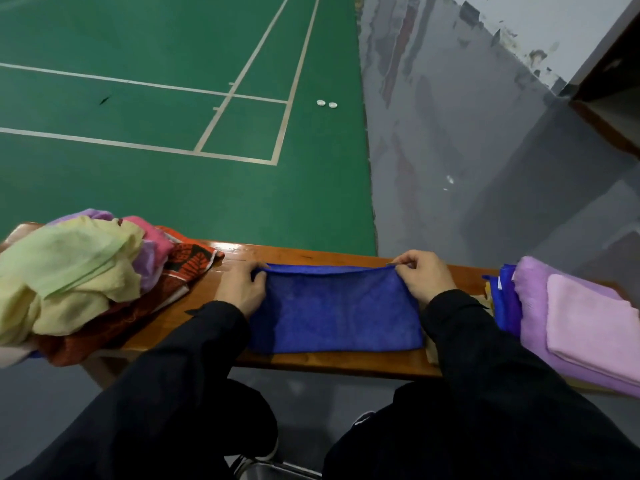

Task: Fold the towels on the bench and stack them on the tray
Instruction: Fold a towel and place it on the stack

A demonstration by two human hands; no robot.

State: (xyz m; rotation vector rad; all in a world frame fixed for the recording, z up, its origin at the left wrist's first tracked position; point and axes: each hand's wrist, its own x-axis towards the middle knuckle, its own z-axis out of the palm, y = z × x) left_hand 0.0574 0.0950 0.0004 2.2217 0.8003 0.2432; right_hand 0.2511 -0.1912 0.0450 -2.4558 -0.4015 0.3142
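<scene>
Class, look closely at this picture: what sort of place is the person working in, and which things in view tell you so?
Most likely an indoor sports hall, probably beside a badminton court. The green court floor carries white boundary lines, a grey walkway runs alongside it, and the towels lie on a long wooden bench at courtside.

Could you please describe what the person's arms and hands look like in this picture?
Both arms are covered by long black sleeves, the left sleeve and the right sleeve, of plain dark fabric with no visible markings, ending at the wrists. The left hand and the right hand are bare: no gloves, and no rings or watch can be seen.
</scene>
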